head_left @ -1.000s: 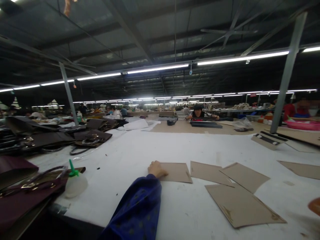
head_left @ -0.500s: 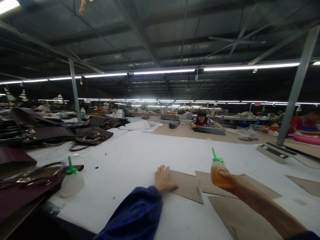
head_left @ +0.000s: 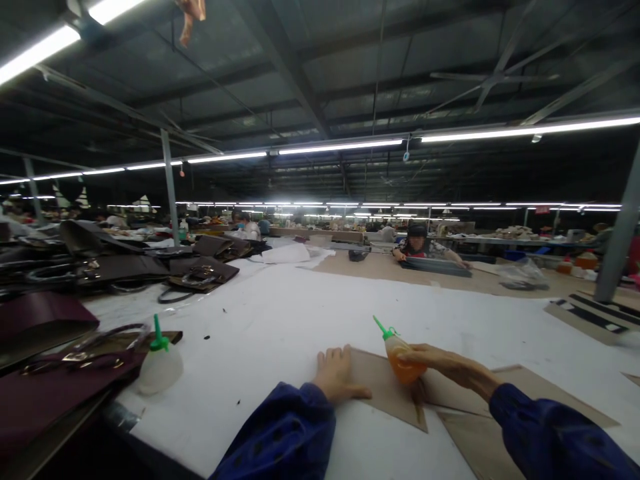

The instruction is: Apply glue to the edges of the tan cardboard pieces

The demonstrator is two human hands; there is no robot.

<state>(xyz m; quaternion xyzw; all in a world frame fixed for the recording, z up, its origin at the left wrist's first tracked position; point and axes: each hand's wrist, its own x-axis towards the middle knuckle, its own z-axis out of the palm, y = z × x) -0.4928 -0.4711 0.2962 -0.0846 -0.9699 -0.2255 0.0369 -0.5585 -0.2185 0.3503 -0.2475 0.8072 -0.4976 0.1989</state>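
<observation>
My right hand (head_left: pixel 435 357) is wrapped round a squeeze bottle (head_left: pixel 400 363) of orange liquid with a green nozzle. The bottle leans to the left over a grey-brown flat panel (head_left: pixel 373 373). My left hand (head_left: pixel 337 375) rests at the left edge of that panel, its fingers stretched out and its thumb lying across the near edge. Partly behind my right hand and forearm, more flat panels (head_left: pixel 545 390) of the same colour lie on the white table. Another panel (head_left: pixel 473 440) is nearer to me, partly covered by my right sleeve.
A second squeeze bottle (head_left: pixel 161 367) with a green top stands at the left beside a maroon handbag (head_left: pixel 95 380). Dark bags (head_left: pixel 125 268) are heaped beyond it. Across the white table (head_left: pixel 295 313), a co-worker (head_left: pixel 417 243) handles dark flat pieces (head_left: pixel 435 267). A post (head_left: pixel 620 227) rises at the right.
My right hand has moved left with the bottle, from above the neighbouring panel to over the one under my left hand. The bottle now tilts left. The view has swung slightly left.
</observation>
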